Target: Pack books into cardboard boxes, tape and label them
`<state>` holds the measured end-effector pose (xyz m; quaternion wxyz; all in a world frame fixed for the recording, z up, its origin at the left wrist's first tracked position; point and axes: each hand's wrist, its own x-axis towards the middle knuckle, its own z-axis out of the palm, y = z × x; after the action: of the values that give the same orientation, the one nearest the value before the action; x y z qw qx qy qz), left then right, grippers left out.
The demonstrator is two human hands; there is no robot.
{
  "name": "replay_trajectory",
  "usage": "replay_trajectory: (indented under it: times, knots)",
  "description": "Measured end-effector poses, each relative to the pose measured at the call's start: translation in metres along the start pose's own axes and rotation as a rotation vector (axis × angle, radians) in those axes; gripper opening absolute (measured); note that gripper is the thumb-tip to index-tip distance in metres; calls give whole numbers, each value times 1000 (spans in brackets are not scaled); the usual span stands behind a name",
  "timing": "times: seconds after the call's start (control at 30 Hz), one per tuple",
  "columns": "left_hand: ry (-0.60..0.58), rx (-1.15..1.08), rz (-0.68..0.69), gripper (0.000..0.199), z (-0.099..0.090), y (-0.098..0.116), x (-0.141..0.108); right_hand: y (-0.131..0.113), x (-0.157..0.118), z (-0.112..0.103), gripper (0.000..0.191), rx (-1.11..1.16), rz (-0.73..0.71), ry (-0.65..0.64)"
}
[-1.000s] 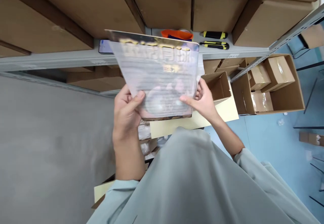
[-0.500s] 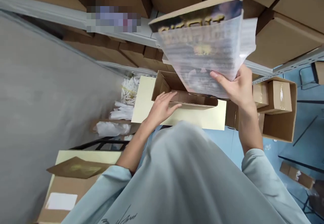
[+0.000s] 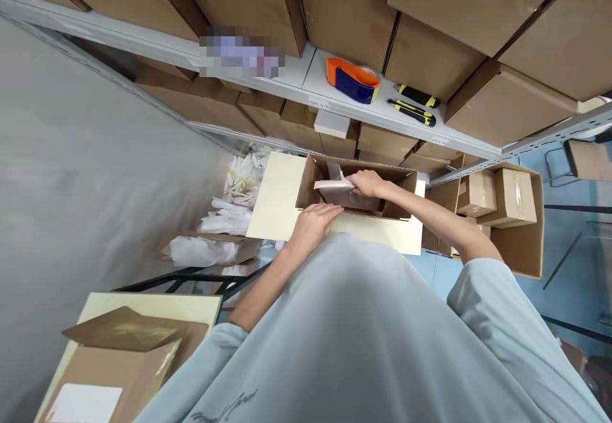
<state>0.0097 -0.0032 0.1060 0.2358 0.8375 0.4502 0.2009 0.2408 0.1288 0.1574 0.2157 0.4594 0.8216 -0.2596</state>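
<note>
An open cardboard box [image 3: 400,209] sits on a pale yellow board [image 3: 272,200]. Inside it, my right hand [image 3: 367,183] grips a flat, plastic-wrapped package [image 3: 335,186], seen almost edge-on; a loose flap of the clear wrap sticks up from it. The lower part of the package is hidden in the box. My left hand [image 3: 313,222] holds the near rim of the same box toward its left end, fingers together over the edge and thumb hidden.
Above, a grey shelf [image 3: 310,69] carries large cartons, a tape roll in an orange-and-blue holder [image 3: 354,80] and black-and-yellow cutters [image 3: 414,111]. To the right a carton [image 3: 519,244] holds smaller boxes. White plastic bags [image 3: 224,216] lie left, near a grey wall; another carton [image 3: 115,365] is lower left.
My right hand has brought the wrapped package down from in front of the shelf into the box. My left hand has closed onto the box's near rim.
</note>
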Motion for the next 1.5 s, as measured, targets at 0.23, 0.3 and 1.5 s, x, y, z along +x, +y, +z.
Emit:
replay_trajectory:
  times: [0.23,0.3,1.5]
  knots:
    - [-55,-43,-31,39,-4,11,-5,9,35,40,15,256,144,-31]
    - [-75,-47,-49,41,-7,15,-6,11,34,45,10,288,159,26]
    - [-258,11,-301,56,-25,-42,48,13,-117,119,46,558,485,583]
